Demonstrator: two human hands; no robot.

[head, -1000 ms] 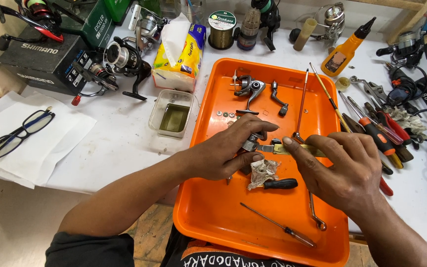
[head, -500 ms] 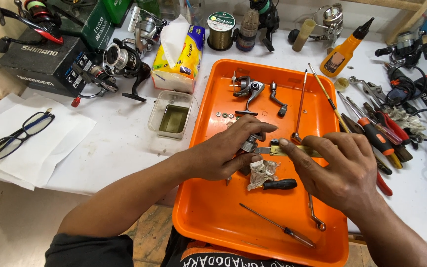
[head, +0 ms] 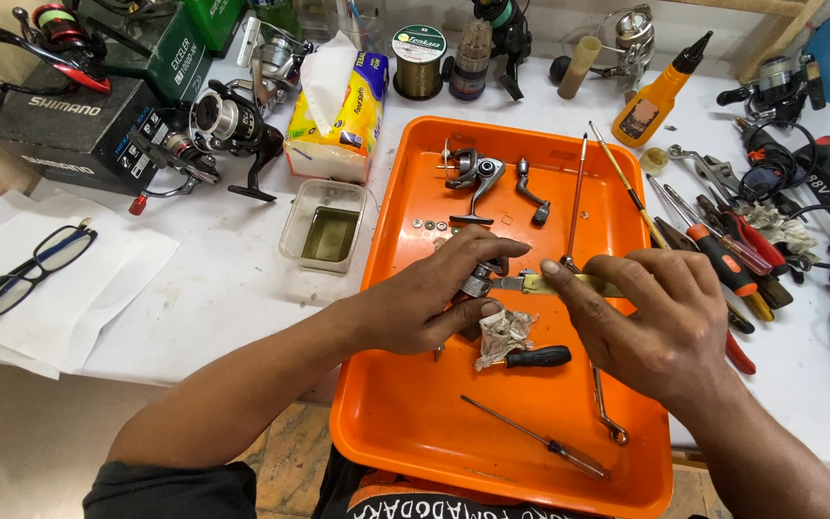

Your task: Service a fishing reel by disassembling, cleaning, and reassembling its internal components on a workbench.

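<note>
since a second ago both hands have barely shifted: the left hand (head: 429,308) stays clenched on a small metal reel part (head: 477,282) over the orange plastic tray (head: 405,423). the right hand (head: 660,322) still pinches a yellowish flat tool (head: 569,283), its tip at the part just beyond the left fingers (head: 492,252), so the work looks ongoing.

Left hand (head: 434,303) curled, fingers pinched; right hand (head: 650,312) palm down, fingers bent; hands near.

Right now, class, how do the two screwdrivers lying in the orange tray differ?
The black-handled screwdriver is short and stubby, lying beside the crumpled rag. The brown-handled screwdriver is long and thin, lying diagonally nearer the tray's front edge. Both lie loose, untouched by either hand.
</note>
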